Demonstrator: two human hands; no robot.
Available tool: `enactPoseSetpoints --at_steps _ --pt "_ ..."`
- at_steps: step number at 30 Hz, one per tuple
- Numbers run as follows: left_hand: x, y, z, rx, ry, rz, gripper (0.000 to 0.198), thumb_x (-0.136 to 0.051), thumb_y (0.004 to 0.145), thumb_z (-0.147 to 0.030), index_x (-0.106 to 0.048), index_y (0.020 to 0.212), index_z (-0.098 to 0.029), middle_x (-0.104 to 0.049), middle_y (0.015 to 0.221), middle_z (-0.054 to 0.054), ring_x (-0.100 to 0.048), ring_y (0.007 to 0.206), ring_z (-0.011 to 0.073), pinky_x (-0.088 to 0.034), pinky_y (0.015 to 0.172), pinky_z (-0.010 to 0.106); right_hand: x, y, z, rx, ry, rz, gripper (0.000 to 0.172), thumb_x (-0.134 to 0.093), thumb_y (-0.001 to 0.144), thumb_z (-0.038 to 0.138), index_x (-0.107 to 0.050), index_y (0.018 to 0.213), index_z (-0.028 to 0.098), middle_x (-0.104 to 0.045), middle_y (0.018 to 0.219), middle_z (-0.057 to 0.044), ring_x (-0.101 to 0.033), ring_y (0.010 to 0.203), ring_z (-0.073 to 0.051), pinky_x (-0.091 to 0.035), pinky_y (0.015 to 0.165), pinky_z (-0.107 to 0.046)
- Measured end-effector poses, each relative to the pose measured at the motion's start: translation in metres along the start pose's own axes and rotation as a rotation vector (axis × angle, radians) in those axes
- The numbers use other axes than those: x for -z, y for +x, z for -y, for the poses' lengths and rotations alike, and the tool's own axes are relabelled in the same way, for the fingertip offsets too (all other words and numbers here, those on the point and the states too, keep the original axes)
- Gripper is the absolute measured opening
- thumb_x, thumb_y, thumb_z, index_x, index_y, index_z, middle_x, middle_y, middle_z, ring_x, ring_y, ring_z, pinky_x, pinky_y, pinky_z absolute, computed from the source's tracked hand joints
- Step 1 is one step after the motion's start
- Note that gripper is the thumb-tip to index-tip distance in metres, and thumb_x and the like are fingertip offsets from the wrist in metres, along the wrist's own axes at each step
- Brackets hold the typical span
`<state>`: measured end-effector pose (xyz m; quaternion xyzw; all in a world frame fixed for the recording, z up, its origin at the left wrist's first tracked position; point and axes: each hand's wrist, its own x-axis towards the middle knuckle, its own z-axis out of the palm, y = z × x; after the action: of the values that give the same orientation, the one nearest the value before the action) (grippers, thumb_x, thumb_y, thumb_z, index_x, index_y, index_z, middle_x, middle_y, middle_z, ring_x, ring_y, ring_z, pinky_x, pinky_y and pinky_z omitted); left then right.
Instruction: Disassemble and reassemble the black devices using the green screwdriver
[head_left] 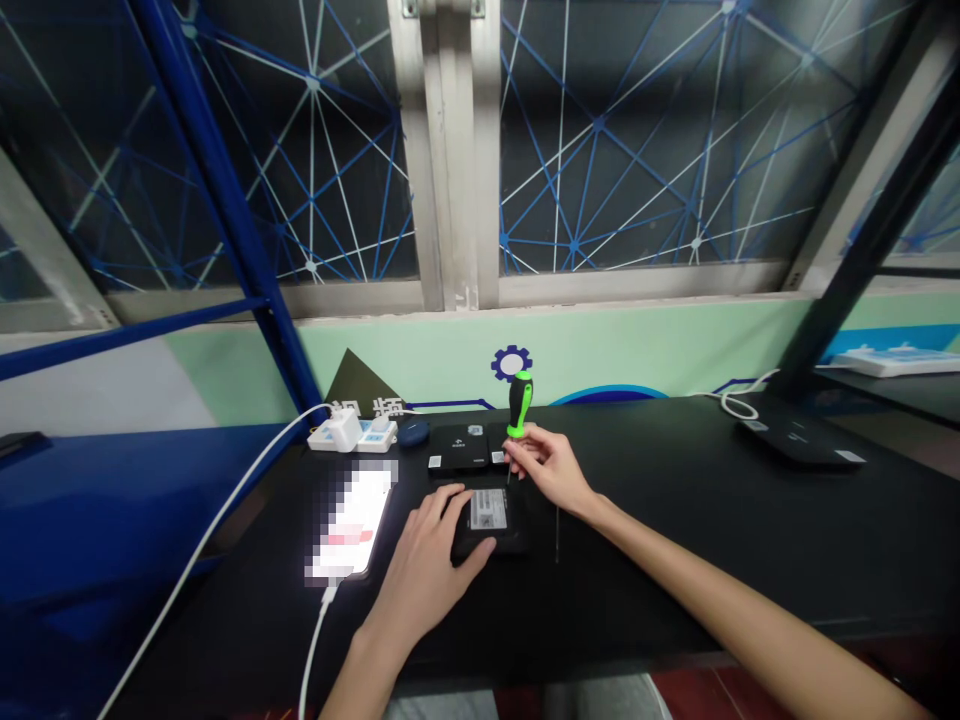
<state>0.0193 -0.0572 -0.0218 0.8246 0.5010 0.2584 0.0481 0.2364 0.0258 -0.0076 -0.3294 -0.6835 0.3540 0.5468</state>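
Note:
A flat black electronic box (491, 541) with a white printed label (488, 509) lies on the black table in front of me. My left hand (435, 535) grips it from the left, fingers along its far side and thumb at the near side. My right hand (546, 462) pinches the metal shaft of a screwdriver (519, 403), just below its green and black handle. The screwdriver stands nearly upright, tip down at the box's far right corner; whether the tip sits on a screw is too small to tell. A thin metal rod (557, 537) lies right of the box.
Behind are more black boxes (458, 448), a dark blue rounded object (413, 432) and a white power strip (379, 436) with a charger. Left, a lit phone (351, 525) trails a white cable (309, 640). Another black device (799, 443) lies far right.

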Motion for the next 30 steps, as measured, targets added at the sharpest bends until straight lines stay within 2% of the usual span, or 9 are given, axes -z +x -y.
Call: enactPoseSetpoints --at_steps 7,16,30 --pt "-0.0035 -0.0010 0.0024 0.022 -0.028 0.036 0.049 -0.050 0.098 -0.045 -0.039 0.143 -0.029 -0.040 0.151 0.005 -0.040 0.137 0.0252 -0.037 0.111 0.043 0.0014 0.0003 0.0002 -0.006 0.044 0.031 0.027 -0.063 0.090 0.043 -0.064 0.089 0.016 -0.067 0.075 -0.004 -0.062 0.060 -0.013 -0.052 0.053 -0.024" --pt "0.0000 -0.0008 0.0002 0.038 -0.014 0.068 0.048 -0.046 0.099 -0.047 -0.038 0.143 -0.030 -0.039 0.152 0.004 -0.045 0.133 0.0267 -0.039 0.108 0.046 0.0017 -0.0003 0.0022 0.019 0.033 0.031 0.027 -0.061 0.091 0.043 -0.065 0.087 0.017 -0.066 0.074 -0.003 -0.061 0.059 -0.013 -0.052 0.053 -0.025" --pt "0.0008 -0.0011 0.0017 0.013 0.001 0.060 0.052 -0.047 0.098 -0.047 -0.036 0.146 -0.029 -0.039 0.152 0.006 -0.046 0.131 0.0285 -0.039 0.107 0.047 0.0040 0.0014 0.0024 -0.020 0.004 0.070 0.026 -0.061 0.091 0.042 -0.066 0.088 0.016 -0.066 0.076 -0.004 -0.062 0.063 -0.014 -0.052 0.054 -0.024"
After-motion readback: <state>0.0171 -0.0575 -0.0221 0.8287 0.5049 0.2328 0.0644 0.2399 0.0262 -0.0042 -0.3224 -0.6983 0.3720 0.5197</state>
